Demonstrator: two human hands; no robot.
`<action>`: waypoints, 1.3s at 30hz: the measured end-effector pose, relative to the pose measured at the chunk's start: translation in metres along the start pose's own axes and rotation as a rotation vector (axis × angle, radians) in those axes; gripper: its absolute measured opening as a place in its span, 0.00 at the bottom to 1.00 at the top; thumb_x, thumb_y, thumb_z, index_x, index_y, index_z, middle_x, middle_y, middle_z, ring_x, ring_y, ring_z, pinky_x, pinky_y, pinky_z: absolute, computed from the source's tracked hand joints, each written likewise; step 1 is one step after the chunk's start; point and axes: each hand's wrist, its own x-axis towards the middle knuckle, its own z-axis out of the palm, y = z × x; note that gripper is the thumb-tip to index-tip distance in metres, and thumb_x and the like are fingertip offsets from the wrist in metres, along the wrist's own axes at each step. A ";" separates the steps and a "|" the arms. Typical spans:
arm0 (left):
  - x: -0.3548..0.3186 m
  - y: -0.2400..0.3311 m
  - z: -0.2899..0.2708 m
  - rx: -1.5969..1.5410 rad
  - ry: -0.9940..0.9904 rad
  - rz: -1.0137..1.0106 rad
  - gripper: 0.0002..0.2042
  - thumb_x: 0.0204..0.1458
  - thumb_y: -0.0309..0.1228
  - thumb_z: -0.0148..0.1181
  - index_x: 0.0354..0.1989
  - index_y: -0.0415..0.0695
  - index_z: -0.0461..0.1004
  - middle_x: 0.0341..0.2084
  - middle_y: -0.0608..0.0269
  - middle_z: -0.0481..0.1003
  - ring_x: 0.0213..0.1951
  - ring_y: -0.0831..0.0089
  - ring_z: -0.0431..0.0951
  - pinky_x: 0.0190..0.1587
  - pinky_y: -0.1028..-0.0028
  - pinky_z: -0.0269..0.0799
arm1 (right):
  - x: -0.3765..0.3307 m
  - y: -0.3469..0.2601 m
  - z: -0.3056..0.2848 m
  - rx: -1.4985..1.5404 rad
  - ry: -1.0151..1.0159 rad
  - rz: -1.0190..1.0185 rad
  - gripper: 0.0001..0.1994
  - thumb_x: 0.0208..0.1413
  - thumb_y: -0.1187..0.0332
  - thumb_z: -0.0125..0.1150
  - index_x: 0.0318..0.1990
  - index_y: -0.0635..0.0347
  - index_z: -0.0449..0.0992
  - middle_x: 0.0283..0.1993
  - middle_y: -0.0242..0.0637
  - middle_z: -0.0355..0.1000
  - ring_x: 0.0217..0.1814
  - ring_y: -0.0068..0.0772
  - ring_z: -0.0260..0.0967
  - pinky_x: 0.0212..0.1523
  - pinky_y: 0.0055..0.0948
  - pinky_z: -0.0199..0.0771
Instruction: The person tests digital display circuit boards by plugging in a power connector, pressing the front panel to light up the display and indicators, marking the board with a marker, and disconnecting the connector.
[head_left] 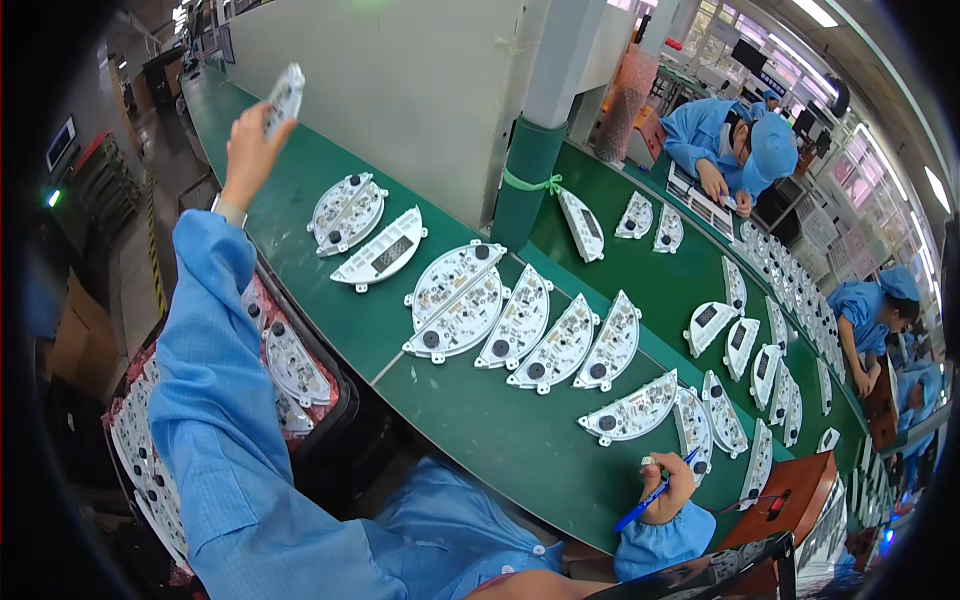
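Half-moon white panel [285, 97] — left-hand grip

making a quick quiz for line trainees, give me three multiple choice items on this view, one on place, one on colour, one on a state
1. Where is the left hand?
A. Flat on the belt
B. Raised above the belt, arm stretched out
C. In the black tray

2. What colour is the pen in the right hand?
A. Blue
B. Red
C. Yellow

3. What is the state of the white board at the left hand?
A. Lying on the belt
B. Held up in the fingers
C. Stacked in the tray

Answers:
1. B, the sleeve reaches up over the green belt.
2. A, its blue barrel shows below the fist.
3. B, the fingers grip its lower end in the air.
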 end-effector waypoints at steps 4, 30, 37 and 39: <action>0.045 0.011 -0.004 0.071 0.026 0.185 0.27 0.46 0.43 0.65 0.52 0.44 0.67 0.46 0.51 0.72 0.50 0.56 0.70 0.47 0.57 0.67 | 0.000 -0.001 -0.003 -0.054 0.001 -0.050 0.09 0.56 0.67 0.60 0.34 0.64 0.74 0.21 0.39 0.69 0.20 0.30 0.67 0.25 0.24 0.64; -0.108 0.276 0.029 -0.718 -0.479 1.263 0.10 0.41 0.23 0.58 0.35 0.38 0.71 0.35 0.51 0.71 0.40 0.56 0.71 0.44 0.61 0.68 | 0.002 -0.008 -0.017 -0.011 -0.169 0.015 0.09 0.47 0.70 0.67 0.35 0.59 0.75 0.23 0.37 0.71 0.25 0.41 0.69 0.30 0.34 0.66; -0.119 0.378 0.123 -0.542 -0.572 0.938 0.26 0.43 0.37 0.63 0.47 0.34 0.65 0.46 0.43 0.66 0.48 0.46 0.69 0.51 0.56 0.65 | 0.013 -0.003 -0.015 0.091 -0.167 -0.015 0.10 0.45 0.70 0.69 0.34 0.60 0.76 0.24 0.37 0.72 0.22 0.40 0.70 0.24 0.33 0.66; -0.112 0.400 0.151 -0.351 -0.779 0.749 0.42 0.42 0.49 0.66 0.59 0.33 0.57 0.56 0.35 0.58 0.54 0.34 0.62 0.54 0.45 0.60 | 0.018 -0.002 -0.013 0.127 -0.127 -0.086 0.11 0.43 0.70 0.70 0.34 0.62 0.76 0.21 0.37 0.72 0.19 0.39 0.69 0.20 0.32 0.66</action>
